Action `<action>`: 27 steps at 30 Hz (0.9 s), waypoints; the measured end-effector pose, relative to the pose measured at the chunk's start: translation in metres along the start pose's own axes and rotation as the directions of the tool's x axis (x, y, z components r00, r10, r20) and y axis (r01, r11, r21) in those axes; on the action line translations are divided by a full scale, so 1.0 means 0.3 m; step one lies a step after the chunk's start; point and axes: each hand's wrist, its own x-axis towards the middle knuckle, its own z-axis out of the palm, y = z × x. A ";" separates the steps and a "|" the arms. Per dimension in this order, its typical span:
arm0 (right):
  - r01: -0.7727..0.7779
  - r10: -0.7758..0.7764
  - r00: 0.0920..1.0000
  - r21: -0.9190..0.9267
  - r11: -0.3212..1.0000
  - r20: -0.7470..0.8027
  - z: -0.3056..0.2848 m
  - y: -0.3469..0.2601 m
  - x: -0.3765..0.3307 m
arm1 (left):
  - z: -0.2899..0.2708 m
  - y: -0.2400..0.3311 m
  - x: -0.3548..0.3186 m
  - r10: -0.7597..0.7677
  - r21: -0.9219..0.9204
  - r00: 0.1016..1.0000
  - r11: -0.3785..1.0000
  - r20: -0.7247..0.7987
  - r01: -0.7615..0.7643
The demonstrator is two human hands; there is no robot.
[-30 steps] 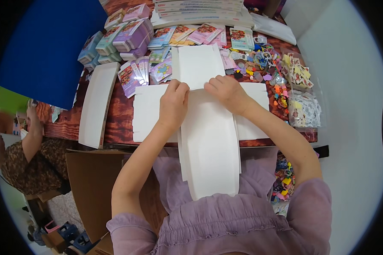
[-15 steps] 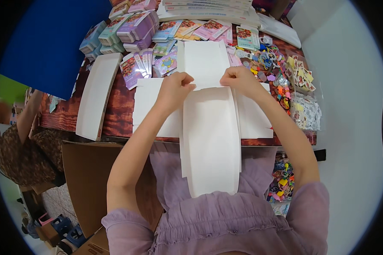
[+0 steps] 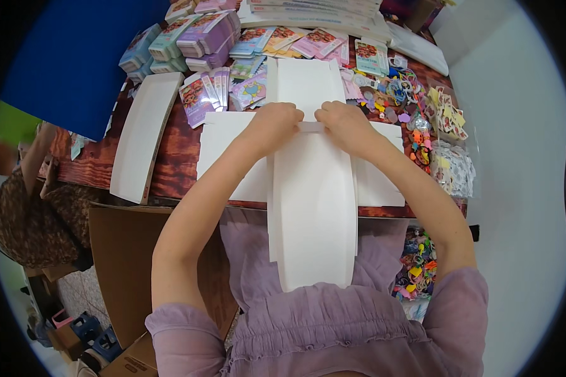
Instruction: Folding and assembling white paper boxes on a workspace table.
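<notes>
A white cardboard box blank (image 3: 313, 207) lies unfolded in front of me, its long near panel reaching over the table edge to my lap. My left hand (image 3: 279, 125) and my right hand (image 3: 341, 124) are closed side by side on the crease between the near panel and the far panel (image 3: 305, 81). A narrow strip of card stands up between them. Wide white side flaps (image 3: 377, 179) spread out left and right beneath, partly covered by my forearms. The fingertips are mostly tucked out of sight.
At left lies a folded white tray (image 3: 146, 135). Stacked small printed boxes (image 3: 207, 34) and card packs fill the back. Colourful trinkets (image 3: 396, 94) and bagged stickers (image 3: 449, 166) lie right. An open brown carton (image 3: 126, 276) stands below; another person's arm (image 3: 38, 154) shows at far left.
Both hands have moved closer together along the crease and curled over it. A narrow strip of the card now stands up between them.
</notes>
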 end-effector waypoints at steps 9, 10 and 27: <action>0.092 -0.080 0.988 -0.093 0.991 0.129 -0.021 0.007 0.042 | 0.045 -0.009 -0.001 0.168 0.214 0.986 0.963 0.002 -0.164; 0.083 -0.072 0.989 -0.090 0.992 0.126 -0.015 0.006 0.038 | 0.053 -0.009 -0.007 0.174 0.214 0.985 0.962 0.008 -0.172; 0.139 -0.144 0.989 -0.125 0.982 -0.034 0.043 0.006 0.007 | 0.061 -0.019 0.000 0.222 0.275 0.972 0.932 0.076 -0.234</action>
